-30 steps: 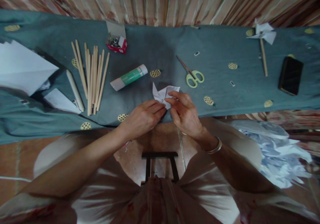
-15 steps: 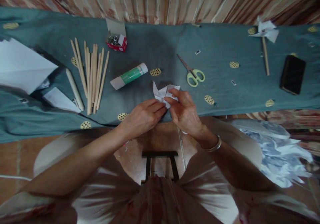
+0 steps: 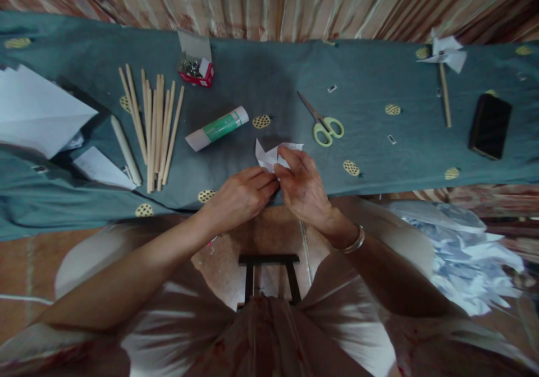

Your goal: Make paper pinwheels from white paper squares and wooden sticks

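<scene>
A small piece of folded white paper (image 3: 265,157) with pointed corners is at the table's front edge. My left hand (image 3: 242,196) grips its lower left side, fingers pressed together. From the right, my right hand (image 3: 304,189) is closed on the paper, with thumb and bent fingers near its middle. My fingers hide much of the paper's lower part. Beyond the hands lie a green and white glue stick (image 3: 221,126) and scissors with light green handles (image 3: 328,130).
Wooden sticks (image 3: 159,124), an open red box of pins (image 3: 197,71) and white paper sheets (image 3: 37,110) are on the left. At the right are a paper pinwheel on a stick (image 3: 446,54), a dark phone (image 3: 490,125) and, below the table, a bag of paper scraps (image 3: 467,253).
My right hand has moved slightly left, and its fingers have closed in on the middle of the paper. My left hand has hardly moved.
</scene>
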Tool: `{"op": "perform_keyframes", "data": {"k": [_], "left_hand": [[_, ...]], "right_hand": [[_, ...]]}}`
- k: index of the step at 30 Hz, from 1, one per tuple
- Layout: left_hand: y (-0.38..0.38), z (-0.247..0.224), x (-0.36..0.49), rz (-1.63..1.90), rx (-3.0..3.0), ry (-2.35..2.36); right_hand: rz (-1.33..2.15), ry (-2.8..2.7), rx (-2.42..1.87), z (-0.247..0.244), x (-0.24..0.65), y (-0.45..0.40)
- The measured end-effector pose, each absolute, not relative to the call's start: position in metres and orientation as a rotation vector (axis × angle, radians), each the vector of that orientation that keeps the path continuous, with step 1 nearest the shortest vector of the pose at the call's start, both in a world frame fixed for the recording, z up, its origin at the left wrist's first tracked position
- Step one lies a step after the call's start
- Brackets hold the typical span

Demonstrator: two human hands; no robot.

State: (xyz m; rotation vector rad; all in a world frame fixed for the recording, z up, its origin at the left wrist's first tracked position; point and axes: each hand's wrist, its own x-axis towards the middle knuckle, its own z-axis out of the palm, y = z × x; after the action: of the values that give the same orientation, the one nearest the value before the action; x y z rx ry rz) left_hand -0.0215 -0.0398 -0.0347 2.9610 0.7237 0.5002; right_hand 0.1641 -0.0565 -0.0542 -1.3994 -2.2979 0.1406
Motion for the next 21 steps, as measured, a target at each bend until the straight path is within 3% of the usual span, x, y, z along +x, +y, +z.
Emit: {"op": "perform_keyframes", "data": {"k": [21], "left_hand": [[-0.041,-0.035,-0.021,0.555,2.899,0.749]], "right_hand": [[0.222,-1.955,-1.468,-0.042,0.197,-0.055]]}}
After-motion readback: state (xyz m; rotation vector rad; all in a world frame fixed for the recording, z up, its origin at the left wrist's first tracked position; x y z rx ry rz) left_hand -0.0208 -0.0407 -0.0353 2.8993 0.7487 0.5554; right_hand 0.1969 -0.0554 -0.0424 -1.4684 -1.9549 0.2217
